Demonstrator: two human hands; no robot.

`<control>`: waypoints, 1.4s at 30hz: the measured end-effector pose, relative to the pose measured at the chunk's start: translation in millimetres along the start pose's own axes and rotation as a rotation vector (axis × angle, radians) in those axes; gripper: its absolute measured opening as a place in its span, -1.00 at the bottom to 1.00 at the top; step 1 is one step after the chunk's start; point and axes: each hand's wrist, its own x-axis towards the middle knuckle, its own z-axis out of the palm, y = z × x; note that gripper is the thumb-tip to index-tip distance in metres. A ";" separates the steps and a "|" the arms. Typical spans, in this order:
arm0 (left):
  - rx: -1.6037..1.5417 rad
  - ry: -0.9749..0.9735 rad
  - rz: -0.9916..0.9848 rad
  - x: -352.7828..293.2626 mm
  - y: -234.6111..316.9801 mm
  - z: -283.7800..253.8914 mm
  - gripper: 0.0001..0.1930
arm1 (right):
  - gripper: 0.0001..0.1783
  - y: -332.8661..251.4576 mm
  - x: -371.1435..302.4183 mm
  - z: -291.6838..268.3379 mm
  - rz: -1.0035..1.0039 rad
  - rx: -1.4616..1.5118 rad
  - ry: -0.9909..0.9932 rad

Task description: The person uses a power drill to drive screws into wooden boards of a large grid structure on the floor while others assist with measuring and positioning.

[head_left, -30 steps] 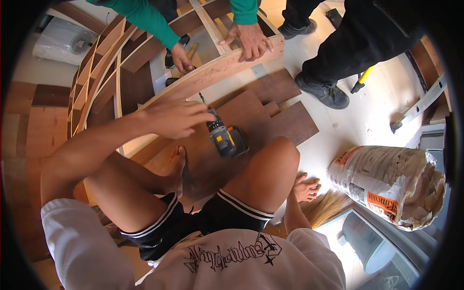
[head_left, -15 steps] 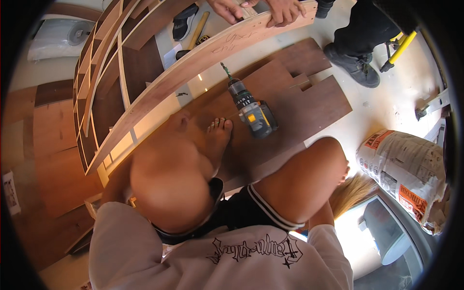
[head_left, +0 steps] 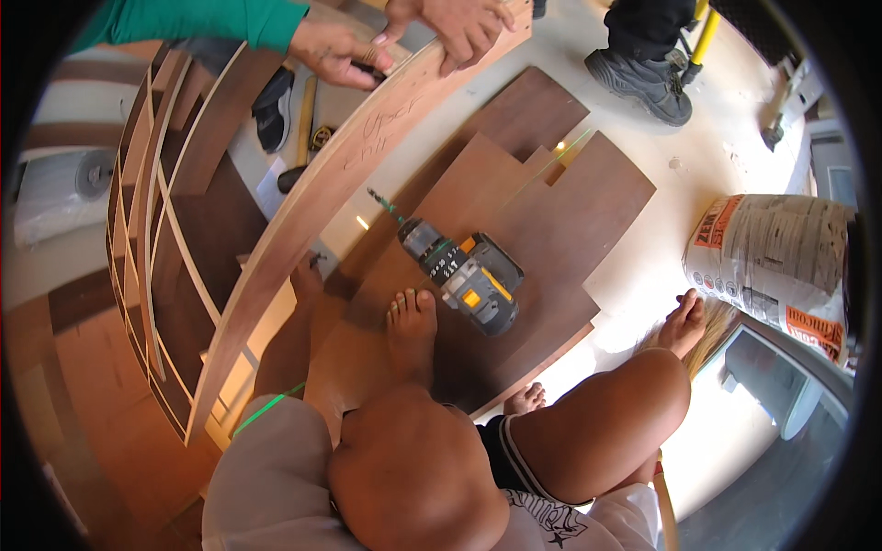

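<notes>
My left arm reaches forward beside my left knee. In shadow next to the curved wooden panel (head_left: 303, 216), my left hand (head_left: 306, 277) has its fingertips closed at a few small dark pieces (head_left: 318, 260) that look like screws. My right hand (head_left: 682, 323) shows beyond my right knee, fingers apart, with nothing visible in it. A cordless drill (head_left: 459, 280) with a green-tipped bit lies on brown boards (head_left: 551, 239) beyond my bare left foot (head_left: 411, 317). Someone in a green sleeve (head_left: 211, 23) has hands (head_left: 469, 32) on the panel's far end.
A shelf-like wooden frame (head_left: 184, 184) stands at the left. A hammer (head_left: 303, 138) and tape measure (head_left: 322, 138) lie beyond the panel. A white bag (head_left: 772, 257) stands at the right near broom bristles (head_left: 721, 321). A work shoe (head_left: 638, 87) is at the far right.
My view has shifted, and the drill sits lower in it. My left hand has moved in to the small dark pieces. The green-sleeved arm now shows, and more of my right hand is visible.
</notes>
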 end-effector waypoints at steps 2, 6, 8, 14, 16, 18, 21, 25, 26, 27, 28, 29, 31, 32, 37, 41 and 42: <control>-0.025 0.021 0.013 -0.3 -21.1 -2.2 -0.77 | -0.42 -48.0 0.5 -8.2 -0.229 0.130 -0.033; -0.106 -0.131 0.008 2.6 -9.7 -23.5 -0.75 | -0.46 -178.3 31.5 -64.8 -0.327 -0.477 -0.688; -0.135 -0.140 0.006 2.7 -5.3 -22.8 -0.77 | -0.39 -213.0 32.1 -74.9 -0.399 -0.548 -0.909; -0.191 -0.075 0.097 -26.3 -1.2 -34.3 -0.92 | -0.11 -313.7 -13.4 -56.6 -0.634 -0.777 -1.364; -0.320 -0.134 0.014 -53.0 40.2 -45.2 -0.94 | -0.03 -307.6 -51.9 -37.2 -0.623 -0.718 -1.393; -0.498 -0.230 -0.024 -75.2 93.9 -67.9 -0.92 | 0.00 -277.0 -83.3 -13.7 -0.558 -0.479 -1.400; -0.718 -0.405 0.012 -87.5 170.2 -105.1 -0.87 | 0.00 -236.8 -125.3 12.6 -0.426 0.013 -1.300; -1.074 -0.511 -0.138 -73.8 209.7 -110.3 -0.73 | -0.06 -225.5 -157.1 55.5 -0.352 0.354 -1.191; -1.266 -0.497 -0.224 -69.2 215.9 -106.8 -0.70 | -0.08 -225.9 -156.9 61.4 -0.354 0.427 -1.175; -1.293 -0.499 -0.217 -63.4 222.9 -103.6 -0.69 | -0.09 -226.6 -155.3 66.6 -0.355 0.499 -1.155; -1.317 -0.499 -0.207 -55.9 229.3 -102.1 -0.68 | -0.11 -227.5 -155.2 71.6 -0.356 0.575 -1.134; -1.341 -0.500 -0.196 -48.6 234.0 -101.1 -0.67 | -0.12 -227.6 -156.4 75.4 -0.387 0.539 -1.129; -1.492 -0.618 -0.243 -37.5 237.3 -96.3 -0.68 | -0.14 -227.9 -158.8 81.5 -0.446 0.459 -1.116; -1.569 -0.679 -0.268 -32.1 237.6 -93.0 -0.69 | -0.17 -228.8 -159.5 84.5 -0.476 0.475 -1.108; -1.570 -0.779 -0.367 -1.0 236.4 -78.5 -0.77 | -0.31 -223.2 -169.5 95.6 -0.555 0.454 -1.038; -1.667 -0.780 -0.451 15.4 257.8 -72.0 -0.80 | -0.38 -231.0 -192.8 90.9 -0.444 0.423 -0.915; -1.712 -0.820 -0.486 19.8 265.8 -68.5 -0.80 | -0.39 -233.7 -198.8 90.5 -0.387 0.432 -0.884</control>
